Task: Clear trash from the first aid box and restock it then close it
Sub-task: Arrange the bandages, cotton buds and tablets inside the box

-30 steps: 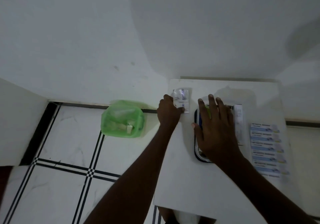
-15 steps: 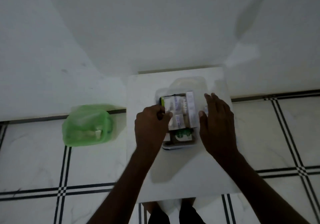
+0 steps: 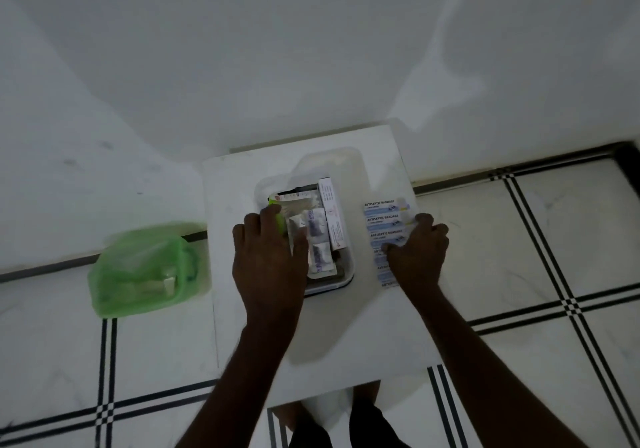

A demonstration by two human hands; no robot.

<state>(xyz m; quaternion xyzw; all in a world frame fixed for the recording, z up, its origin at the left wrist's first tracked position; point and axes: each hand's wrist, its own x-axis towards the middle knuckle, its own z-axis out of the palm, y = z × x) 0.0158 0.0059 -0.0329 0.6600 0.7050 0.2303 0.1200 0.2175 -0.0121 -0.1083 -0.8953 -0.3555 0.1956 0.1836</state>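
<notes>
The first aid box [image 3: 346, 276] lies open on a small white table [image 3: 318, 340], its clear lid [image 3: 332, 167] folded back toward the wall. Inside are a white carton [image 3: 333, 215], foil sachets [image 3: 317, 239] and a green-edged packet [image 3: 277, 212]. My left hand [image 3: 268, 257] rests flat on the box's left side, pressing on the packets. To the right of the box lies a row of antiseptic bandage strips [image 3: 384, 220]. My right hand [image 3: 417, 252] lies over the near end of that row, fingers curled on the strips.
A green plastic bag [image 3: 138, 271] holding scraps sits on the tiled floor left of the table. A white wall stands behind the table. My legs show under the table's near edge.
The view has swung, bringing the bandage strips back into sight. My left hand has slid onto the packets in the box. My right hand has moved right, off the box and onto the strips.
</notes>
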